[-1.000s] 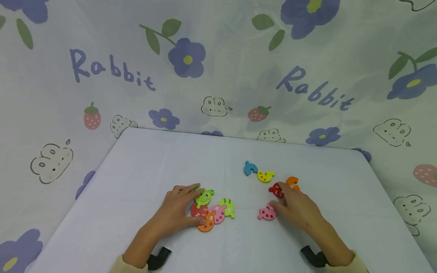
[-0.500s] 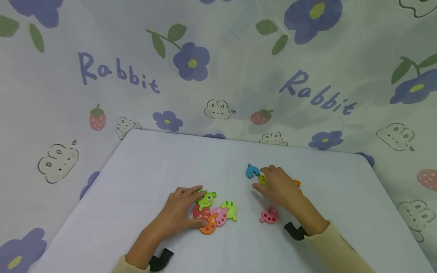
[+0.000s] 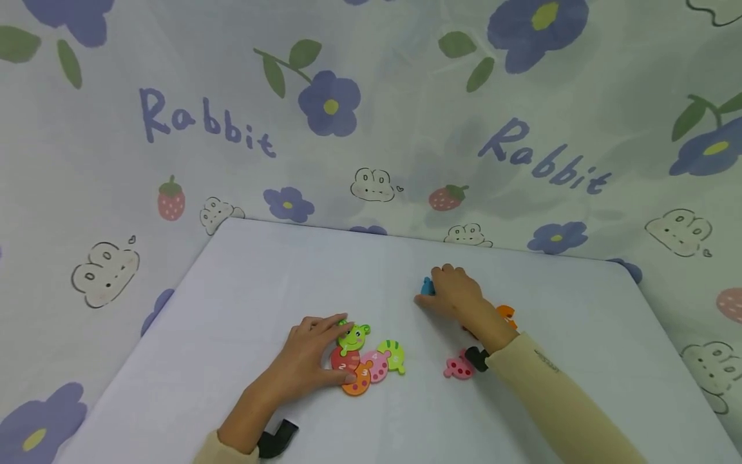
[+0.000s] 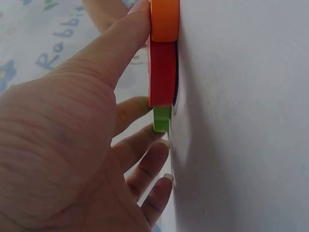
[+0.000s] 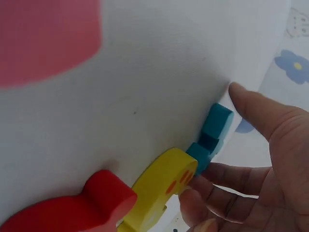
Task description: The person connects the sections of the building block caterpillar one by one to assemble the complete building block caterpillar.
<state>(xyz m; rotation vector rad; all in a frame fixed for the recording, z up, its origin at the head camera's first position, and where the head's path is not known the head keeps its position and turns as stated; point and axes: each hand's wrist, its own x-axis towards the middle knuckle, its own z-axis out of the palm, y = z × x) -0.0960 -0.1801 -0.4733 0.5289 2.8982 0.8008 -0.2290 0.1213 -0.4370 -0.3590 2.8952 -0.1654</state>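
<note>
Several joined caterpillar puzzle pieces lie on the white table: a green smiling head (image 3: 353, 339), a red piece (image 3: 342, 359), an orange piece (image 3: 358, 385), a pink piece (image 3: 379, 368) and a light green one (image 3: 394, 354). My left hand (image 3: 304, 354) rests over their left side, thumb on the orange piece and fingertips by the head. Farther right, my right hand (image 3: 458, 293) reaches around a blue puzzle piece (image 5: 218, 123). Its thumb stands apart on one side, with its fingers on the other. A yellow spotted piece (image 5: 159, 186) adjoins the blue one, mostly hidden from the head view.
A loose pink spotted piece (image 3: 458, 368) lies near the right sleeve (image 3: 556, 399). An orange piece (image 3: 507, 314) sits beyond the right wrist, and a red piece (image 5: 67, 212) shows low in the right wrist view. A rabbit-print cloth (image 3: 371, 148) hangs behind the table.
My right hand has left the red and pink pieces and moved left and away, over the yellow piece to the blue one. My left hand stays at the joined pieces.
</note>
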